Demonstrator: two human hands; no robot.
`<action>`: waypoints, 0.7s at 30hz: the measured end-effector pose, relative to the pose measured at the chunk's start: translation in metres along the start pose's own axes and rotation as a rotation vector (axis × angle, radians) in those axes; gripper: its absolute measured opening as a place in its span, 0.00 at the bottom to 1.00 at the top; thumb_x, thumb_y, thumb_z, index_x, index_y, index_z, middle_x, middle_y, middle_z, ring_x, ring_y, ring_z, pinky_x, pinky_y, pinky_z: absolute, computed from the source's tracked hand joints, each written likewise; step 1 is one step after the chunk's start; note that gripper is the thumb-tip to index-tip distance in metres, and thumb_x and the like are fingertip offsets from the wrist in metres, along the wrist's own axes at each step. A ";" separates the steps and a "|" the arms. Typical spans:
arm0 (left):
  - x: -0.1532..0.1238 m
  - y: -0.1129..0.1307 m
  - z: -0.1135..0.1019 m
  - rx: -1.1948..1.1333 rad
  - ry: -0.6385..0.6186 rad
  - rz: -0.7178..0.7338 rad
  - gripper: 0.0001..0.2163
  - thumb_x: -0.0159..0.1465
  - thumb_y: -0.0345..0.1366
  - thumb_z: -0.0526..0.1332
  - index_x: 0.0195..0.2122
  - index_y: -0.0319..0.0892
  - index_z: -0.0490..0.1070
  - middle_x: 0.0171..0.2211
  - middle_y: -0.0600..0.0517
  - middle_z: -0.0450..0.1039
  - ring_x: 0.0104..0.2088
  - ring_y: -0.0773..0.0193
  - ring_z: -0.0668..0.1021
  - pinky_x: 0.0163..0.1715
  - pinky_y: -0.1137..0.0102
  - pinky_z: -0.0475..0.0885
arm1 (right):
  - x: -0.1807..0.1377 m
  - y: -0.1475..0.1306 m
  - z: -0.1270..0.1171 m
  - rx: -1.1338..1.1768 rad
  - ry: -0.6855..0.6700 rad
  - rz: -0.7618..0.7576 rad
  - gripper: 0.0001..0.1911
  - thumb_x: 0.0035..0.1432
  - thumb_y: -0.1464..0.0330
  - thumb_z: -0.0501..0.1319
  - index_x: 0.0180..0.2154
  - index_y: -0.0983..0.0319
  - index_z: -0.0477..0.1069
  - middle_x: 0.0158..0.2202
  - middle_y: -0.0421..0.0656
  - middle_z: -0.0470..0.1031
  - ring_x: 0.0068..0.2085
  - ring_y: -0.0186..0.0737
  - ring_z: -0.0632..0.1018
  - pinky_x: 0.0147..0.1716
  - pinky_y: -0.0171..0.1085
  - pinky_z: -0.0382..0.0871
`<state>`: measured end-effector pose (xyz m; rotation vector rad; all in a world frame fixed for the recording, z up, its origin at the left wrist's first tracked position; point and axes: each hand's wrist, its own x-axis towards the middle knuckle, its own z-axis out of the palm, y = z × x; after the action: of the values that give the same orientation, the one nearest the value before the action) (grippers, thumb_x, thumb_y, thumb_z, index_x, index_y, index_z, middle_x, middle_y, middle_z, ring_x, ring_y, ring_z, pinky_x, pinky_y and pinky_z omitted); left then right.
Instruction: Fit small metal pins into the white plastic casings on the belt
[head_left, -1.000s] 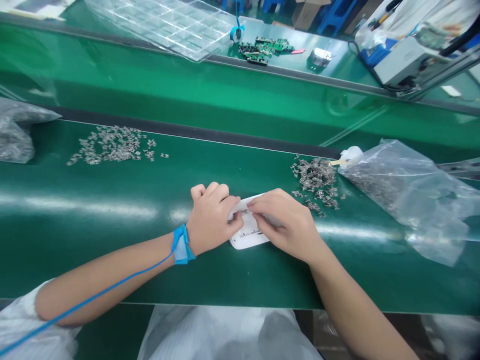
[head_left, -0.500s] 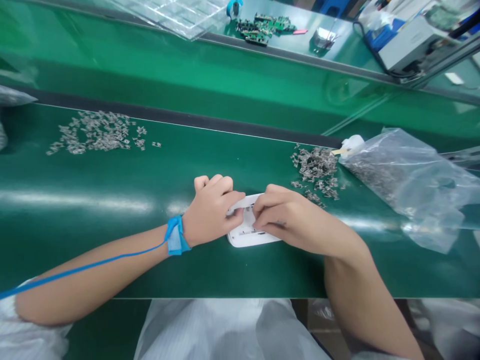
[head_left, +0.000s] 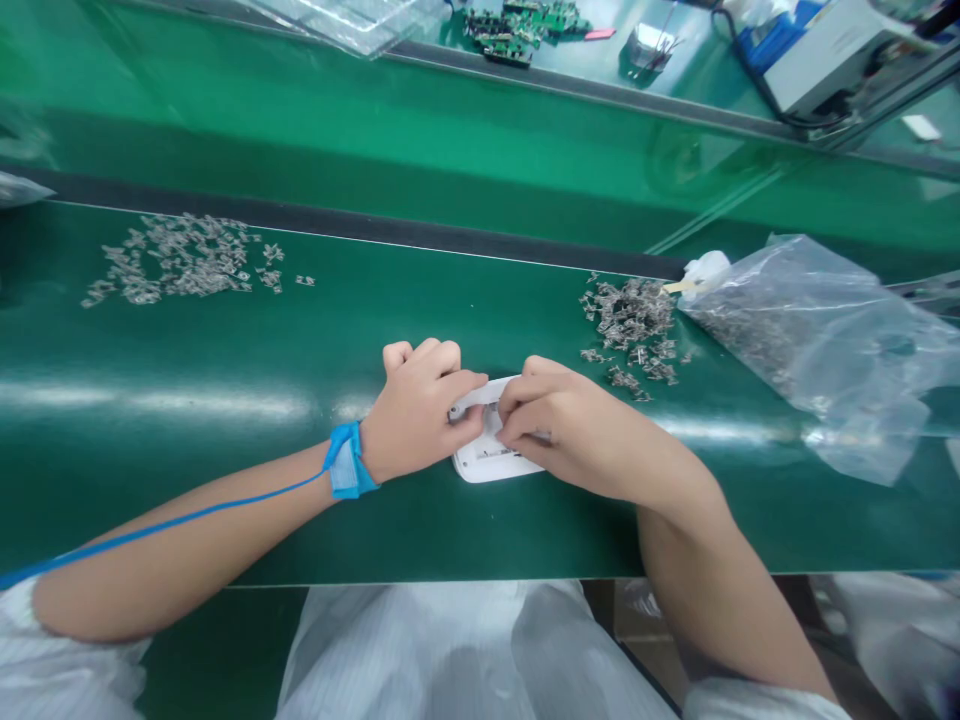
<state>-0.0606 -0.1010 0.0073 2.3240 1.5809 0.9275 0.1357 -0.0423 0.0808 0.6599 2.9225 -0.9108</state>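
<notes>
Casing, white and shallow, lies on the green bench directly between the two hands, its open inner side facing up. Its long axis appears to run roughly left to right, the right end slightly farther from the person, though that end is hidden under the right hand. At the casing's left end, the left hand grips the far rim between thumb and forefinger, its other fingers curled in. The right hand reaches over the casing from the right with thumb and fingers bunched together at its interior; whether a small part sits between the fingertips, I cannot tell. Both hands are at the casing, so neither is clearly nearer. Beyond the casing to the right lies a heap of small metal pieces, closer to the right hand than to the left, with a clear plastic bag just beside it. A second heap lies well apart from the casing, beyond it to the left. A blue wrist strap circles the left wrist.
</notes>
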 end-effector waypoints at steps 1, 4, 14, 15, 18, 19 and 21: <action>0.000 0.000 0.000 -0.003 0.000 -0.001 0.09 0.65 0.36 0.58 0.39 0.44 0.79 0.30 0.54 0.64 0.35 0.63 0.69 0.38 0.60 0.50 | -0.001 0.001 0.002 -0.009 0.018 0.004 0.16 0.64 0.78 0.58 0.27 0.61 0.78 0.31 0.42 0.76 0.34 0.39 0.63 0.35 0.41 0.57; 0.001 0.000 -0.001 -0.014 -0.019 -0.008 0.09 0.65 0.36 0.59 0.39 0.44 0.79 0.31 0.54 0.64 0.35 0.63 0.69 0.39 0.60 0.50 | -0.005 0.003 0.006 0.005 0.073 -0.026 0.14 0.67 0.75 0.56 0.32 0.61 0.77 0.36 0.42 0.78 0.35 0.39 0.65 0.37 0.42 0.59; -0.001 -0.002 -0.004 0.018 -0.056 -0.038 0.09 0.65 0.39 0.60 0.41 0.45 0.79 0.31 0.53 0.66 0.36 0.62 0.70 0.40 0.60 0.50 | -0.012 0.003 0.007 0.113 0.051 -0.001 0.12 0.53 0.77 0.58 0.37 0.60 0.76 0.31 0.40 0.76 0.36 0.39 0.70 0.42 0.43 0.61; 0.000 -0.002 -0.004 0.030 -0.056 -0.040 0.09 0.65 0.40 0.60 0.41 0.45 0.79 0.31 0.53 0.67 0.36 0.62 0.70 0.40 0.59 0.50 | -0.012 0.002 0.007 0.105 0.049 -0.004 0.12 0.52 0.77 0.58 0.36 0.60 0.75 0.30 0.40 0.76 0.36 0.39 0.70 0.42 0.43 0.61; 0.001 0.001 -0.005 0.060 -0.068 -0.050 0.10 0.65 0.41 0.61 0.41 0.46 0.80 0.32 0.52 0.68 0.37 0.61 0.70 0.40 0.59 0.50 | -0.010 0.003 0.009 0.108 0.083 -0.029 0.15 0.50 0.78 0.58 0.38 0.59 0.75 0.30 0.39 0.77 0.36 0.40 0.71 0.43 0.43 0.62; 0.000 0.003 -0.006 0.074 -0.075 -0.056 0.10 0.65 0.42 0.61 0.42 0.46 0.80 0.32 0.52 0.69 0.38 0.60 0.71 0.40 0.59 0.50 | -0.010 0.004 0.010 0.142 0.119 -0.055 0.17 0.50 0.78 0.58 0.41 0.58 0.75 0.31 0.39 0.78 0.37 0.40 0.72 0.43 0.43 0.64; -0.005 0.005 -0.012 0.109 -0.090 -0.071 0.10 0.65 0.41 0.62 0.43 0.46 0.80 0.34 0.51 0.71 0.40 0.58 0.71 0.41 0.58 0.51 | -0.013 0.007 0.010 0.256 0.233 -0.113 0.19 0.53 0.78 0.57 0.46 0.58 0.75 0.34 0.40 0.80 0.38 0.40 0.74 0.41 0.41 0.67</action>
<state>-0.0655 -0.1101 0.0169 2.3275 1.7051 0.7275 0.1491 -0.0472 0.0702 0.6568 3.1019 -1.3224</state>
